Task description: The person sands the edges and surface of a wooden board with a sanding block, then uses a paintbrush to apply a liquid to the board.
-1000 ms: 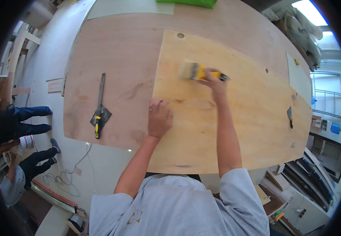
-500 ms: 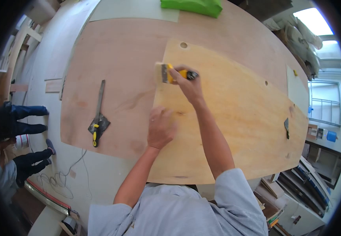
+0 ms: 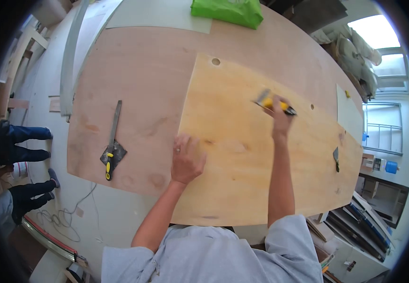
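My right hand (image 3: 281,115) is wrapped around the handle of a paintbrush (image 3: 266,100) with a yellow ferrule end and a dark tip, slightly blurred. It is held over the upper middle of a thin yellowish wood panel (image 3: 233,188). With fingers stretched out, my left hand (image 3: 188,161) lies on the panel near its left edge; a ring shows on one finger. Left of it, a long flat file (image 3: 115,125) with a yellow and black handle lies across a dark square sheet (image 3: 118,153). A putty knife (image 3: 336,158) rests on the panel's right side.
Under the panel is a large pinkish-brown board (image 3: 133,70). A green bag (image 3: 228,13) sits at its far edge. Two people's legs (image 3: 31,139) show at the left, near a loose cable (image 3: 63,221) on the floor. Stacked boards (image 3: 355,231) lean at the lower right.
My right hand has swept the brush to the right and slightly down, away from the panel's left edge. My left hand has shifted slightly and is less blurred.
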Action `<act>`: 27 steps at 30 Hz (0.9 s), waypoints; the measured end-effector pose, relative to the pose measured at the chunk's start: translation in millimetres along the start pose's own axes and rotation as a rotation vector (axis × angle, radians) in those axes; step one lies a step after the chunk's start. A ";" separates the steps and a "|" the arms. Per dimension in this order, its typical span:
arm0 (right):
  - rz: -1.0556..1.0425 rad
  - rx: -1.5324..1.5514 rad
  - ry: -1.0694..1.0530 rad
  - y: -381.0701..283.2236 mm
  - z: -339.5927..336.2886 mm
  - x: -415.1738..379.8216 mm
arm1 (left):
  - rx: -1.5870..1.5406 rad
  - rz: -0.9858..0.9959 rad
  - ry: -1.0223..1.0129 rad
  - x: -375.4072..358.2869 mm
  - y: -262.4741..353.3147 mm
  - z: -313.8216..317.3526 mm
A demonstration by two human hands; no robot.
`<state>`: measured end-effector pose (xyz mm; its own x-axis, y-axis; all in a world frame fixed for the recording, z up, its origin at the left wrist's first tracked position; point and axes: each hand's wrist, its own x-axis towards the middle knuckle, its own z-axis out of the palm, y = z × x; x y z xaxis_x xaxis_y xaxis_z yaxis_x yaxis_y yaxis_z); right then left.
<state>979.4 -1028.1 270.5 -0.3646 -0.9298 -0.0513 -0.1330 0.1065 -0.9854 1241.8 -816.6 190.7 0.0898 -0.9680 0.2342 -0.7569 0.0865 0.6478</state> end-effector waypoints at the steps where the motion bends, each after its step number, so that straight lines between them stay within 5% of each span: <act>1: -0.025 0.085 -0.137 -8.4 38.6 -6.3 | 0.003 0.000 -0.002 -0.8 0.0 0.9; 5: 0.059 0.217 -0.501 -23.7 169.5 -0.1 | 0.002 -0.001 -0.002 -2.2 -1.5 3.2; 8: 0.024 -0.019 -0.484 -10.3 202.4 35.2 | 0.019 0.002 0.001 0.7 2.0 3.2; 11: 0.002 -0.205 -0.349 -7.3 160.9 66.9 | 0.022 -0.003 0.003 0.1 -1.0 2.5; 14: 0.020 -0.681 -0.303 -74.9 133.2 56.0 | 0.026 -0.010 0.004 -0.5 -0.7 4.2; 17: -0.002 -0.191 -0.503 -70.9 158.1 58.8 | 0.033 -0.007 0.002 4.1 4.8 0.0; 21: -0.201 -0.136 -0.471 -34.4 217.0 67.9 | 0.036 0.014 -0.006 2.2 2.8 3.9; 24: 0.008 -0.019 -0.289 4.6 172.9 97.1 | 0.036 0.008 -0.027 0.0 4.2 5.8; 27: 0.136 -0.013 -0.126 38.9 56.2 131.6 | 0.064 0.013 -0.026 0.0 3.1 4.6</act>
<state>978.0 -1166.2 216.3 -0.2614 -0.9432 -0.2051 -0.1028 0.2385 -0.9657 1236.5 -817.4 189.3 0.0640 -0.9727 0.2230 -0.7977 0.0844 0.5971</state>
